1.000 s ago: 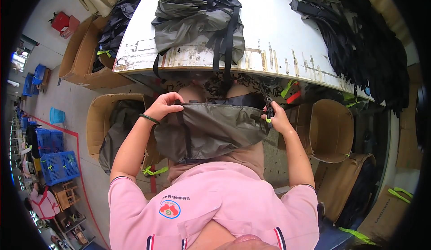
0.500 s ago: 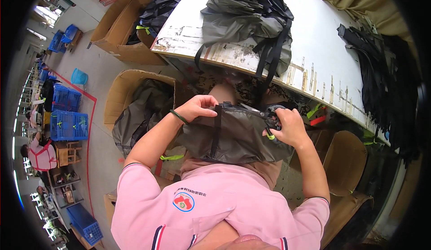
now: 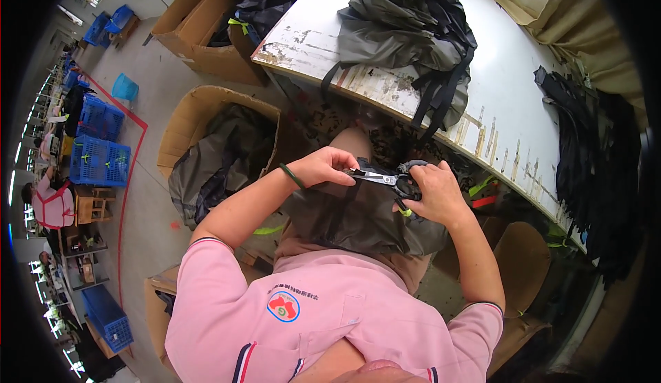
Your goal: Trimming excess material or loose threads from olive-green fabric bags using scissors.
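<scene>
Across my lap lies a dark olive fabric piece (image 3: 385,221) with a black strap (image 3: 335,211) running down it. My left hand (image 3: 323,167) pinches the strap's upper end at the fabric's edge. A pair of scissors (image 3: 383,178) with black handles is held in my right hand (image 3: 436,192), fingers through the loops. The blades point left and reach the strap end beside my left fingertips. Whether they have cut anything cannot be made out. Something yellow-green hangs by the scissor handles.
A worn white table (image 3: 303,46) stands ahead, bearing a heap of olive fabric (image 3: 406,25) and, at right, black straps (image 3: 595,156). Cardboard boxes (image 3: 182,132) with fabric sit at left; another box (image 3: 520,262) is at right. Blue crates (image 3: 100,161) and a person are farther left.
The scissors have swung leftward, and their blades now meet the strap end at my left fingertips. My left hand has shifted slightly right. The whole view has turned a little.
</scene>
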Motion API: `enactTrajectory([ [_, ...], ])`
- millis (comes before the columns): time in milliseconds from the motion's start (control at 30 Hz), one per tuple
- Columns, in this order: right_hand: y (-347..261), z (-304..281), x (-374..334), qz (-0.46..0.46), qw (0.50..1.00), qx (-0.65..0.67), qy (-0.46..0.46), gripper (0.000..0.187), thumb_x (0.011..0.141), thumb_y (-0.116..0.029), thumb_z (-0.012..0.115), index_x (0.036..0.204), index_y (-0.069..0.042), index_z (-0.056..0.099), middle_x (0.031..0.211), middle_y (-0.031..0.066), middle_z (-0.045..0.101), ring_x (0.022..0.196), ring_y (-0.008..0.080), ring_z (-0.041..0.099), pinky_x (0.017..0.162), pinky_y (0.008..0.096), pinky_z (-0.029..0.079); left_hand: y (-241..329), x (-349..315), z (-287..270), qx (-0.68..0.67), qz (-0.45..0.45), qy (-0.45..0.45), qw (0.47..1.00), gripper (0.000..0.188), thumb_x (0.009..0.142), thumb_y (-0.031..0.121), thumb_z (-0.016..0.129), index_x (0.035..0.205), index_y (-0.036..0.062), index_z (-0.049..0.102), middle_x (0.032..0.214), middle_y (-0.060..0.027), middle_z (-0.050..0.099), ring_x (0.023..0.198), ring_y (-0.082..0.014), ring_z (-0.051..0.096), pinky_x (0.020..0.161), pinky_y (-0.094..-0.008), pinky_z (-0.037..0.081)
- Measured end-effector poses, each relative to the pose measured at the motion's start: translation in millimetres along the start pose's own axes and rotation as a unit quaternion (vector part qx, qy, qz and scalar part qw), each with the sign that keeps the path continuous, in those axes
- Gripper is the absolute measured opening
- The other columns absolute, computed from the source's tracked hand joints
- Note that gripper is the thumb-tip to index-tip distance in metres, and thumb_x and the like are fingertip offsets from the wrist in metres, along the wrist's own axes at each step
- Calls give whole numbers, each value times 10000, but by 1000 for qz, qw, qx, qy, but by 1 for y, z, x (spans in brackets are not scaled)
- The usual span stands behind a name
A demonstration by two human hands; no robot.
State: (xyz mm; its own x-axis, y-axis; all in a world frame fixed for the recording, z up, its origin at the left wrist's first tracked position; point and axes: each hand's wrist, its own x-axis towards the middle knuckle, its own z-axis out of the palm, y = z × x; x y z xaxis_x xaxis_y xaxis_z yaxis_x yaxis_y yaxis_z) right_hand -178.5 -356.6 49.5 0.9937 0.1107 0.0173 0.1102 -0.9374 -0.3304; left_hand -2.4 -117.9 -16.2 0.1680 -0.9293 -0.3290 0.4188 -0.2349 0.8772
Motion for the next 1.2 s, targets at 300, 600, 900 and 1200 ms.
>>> enactTrajectory([
  [300, 3, 6, -12, 21, 999, -2, -29, 448, 630, -362, 828, 756, -65, 518, 671, 98, 590, 698, 300, 585, 705, 375, 395, 0, -3, 3, 21, 14, -7, 1000, 183, 793, 24, 726, 961, 32, 653, 871, 40, 623, 798, -41, 543, 751, -202, 446],
  [600, 14, 9, -73, 273, 946, 164, 58, 467, 671, -350, 835, 778, -12, 531, 685, 154, 582, 616, 349, 545, 588, 419, 441, 21, 1, -30, 85, 61, 46, 994, 164, 816, 28, 717, 962, 30, 642, 887, 18, 639, 811, -49, 573, 767, -211, 468],
  [900, 20, 83, -187, 363, 883, 280, 99, 338, 727, -144, 809, 901, -23, 545, 812, 102, 652, 781, 286, 596, 715, 383, 469, 20, -21, -14, 516, 268, 159, 798, 182, 789, 208, 739, 861, 76, 637, 914, -90, 617, 877, -291, 568, 781, -372, 456],
  [1200, 13, 128, -174, 289, 917, 174, 213, 457, 705, -6, 718, 1139, -81, 595, 941, 79, 583, 895, 288, 530, 816, 380, 427, -53, -93, 35, 644, 206, 59, 734, 282, 747, 255, 761, 935, 95, 624, 1138, -106, 578, 1117, -307, 524, 1023, -474, 346],
])
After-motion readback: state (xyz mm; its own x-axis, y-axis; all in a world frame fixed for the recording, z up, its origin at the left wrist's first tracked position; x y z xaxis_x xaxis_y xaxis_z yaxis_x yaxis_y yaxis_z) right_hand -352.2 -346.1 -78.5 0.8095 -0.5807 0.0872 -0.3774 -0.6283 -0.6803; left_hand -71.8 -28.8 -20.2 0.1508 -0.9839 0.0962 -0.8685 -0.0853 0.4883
